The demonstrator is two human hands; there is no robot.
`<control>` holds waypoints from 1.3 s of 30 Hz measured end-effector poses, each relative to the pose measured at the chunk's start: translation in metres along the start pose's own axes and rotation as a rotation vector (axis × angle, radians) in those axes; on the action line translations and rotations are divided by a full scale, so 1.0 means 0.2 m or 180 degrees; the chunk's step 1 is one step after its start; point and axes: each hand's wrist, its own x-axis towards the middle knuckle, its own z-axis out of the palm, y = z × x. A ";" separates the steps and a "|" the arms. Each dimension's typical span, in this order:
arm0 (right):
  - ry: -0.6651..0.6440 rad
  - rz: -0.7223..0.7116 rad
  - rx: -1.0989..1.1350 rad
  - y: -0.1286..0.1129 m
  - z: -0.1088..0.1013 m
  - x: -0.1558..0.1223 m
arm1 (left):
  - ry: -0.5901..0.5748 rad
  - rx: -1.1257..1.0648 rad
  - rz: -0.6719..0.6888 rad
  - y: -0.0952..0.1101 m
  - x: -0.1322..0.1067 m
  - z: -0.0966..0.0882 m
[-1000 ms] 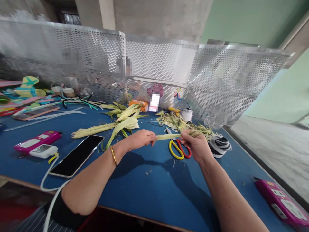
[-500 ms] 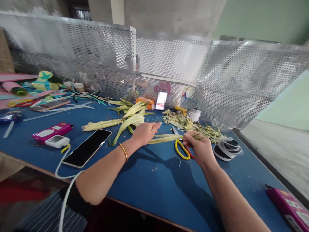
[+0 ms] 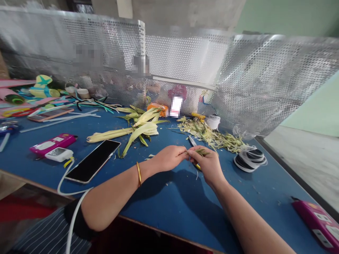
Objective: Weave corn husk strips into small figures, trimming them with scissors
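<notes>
My left hand (image 3: 172, 157) and my right hand (image 3: 208, 163) meet over the middle of the blue table, fingertips touching. Between the thumb and fingers of my right hand is a thin bundle of green corn husk strips (image 3: 202, 152). My left hand is closed in a pinch at the bundle's left end, its fingertips partly hidden. Scissors (image 3: 192, 141) lie beneath my right hand; the blades and a bit of yellow handle show. Left of the hands rests a pile of pale corn husks (image 3: 144, 128). Behind them is a heap of husk scraps (image 3: 203, 132).
A black phone (image 3: 94, 161), a white device (image 3: 58, 154) with a cable and a magenta power strip (image 3: 54, 144) lie left. A ribbon roll (image 3: 249, 159) and another magenta strip (image 3: 316, 222) are right. A perforated metal screen (image 3: 182, 56) stands behind.
My left hand has moved right to meet my right hand, which has shifted slightly left. The long husk strip stretched between them no longer shows; my right hand now covers most of the scissors' handles.
</notes>
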 end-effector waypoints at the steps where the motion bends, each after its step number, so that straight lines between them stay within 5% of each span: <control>1: -0.0016 0.0057 0.0059 -0.01 0.00 0.00 | -0.0058 -0.0132 -0.0017 0.01 0.00 -0.01; 17: -0.0710 0.0503 0.0357 -0.05 -0.09 0.04 | -0.0053 -0.1582 -0.0451 -0.01 -0.01 0.00; 31: -0.0261 0.0255 -0.0141 -0.02 -0.04 0.02 | -0.0197 -0.0380 -0.0308 0.02 -0.02 -0.04; 36: -0.0432 0.0334 -0.0328 -0.01 -0.10 0.07 | 0.0023 -0.0953 -0.0690 0.03 -0.02 -0.04; 39: 0.0196 -0.0306 -0.1599 -0.04 -0.22 0.12 | 0.0315 -0.1634 -0.1063 0.01 0.00 -0.05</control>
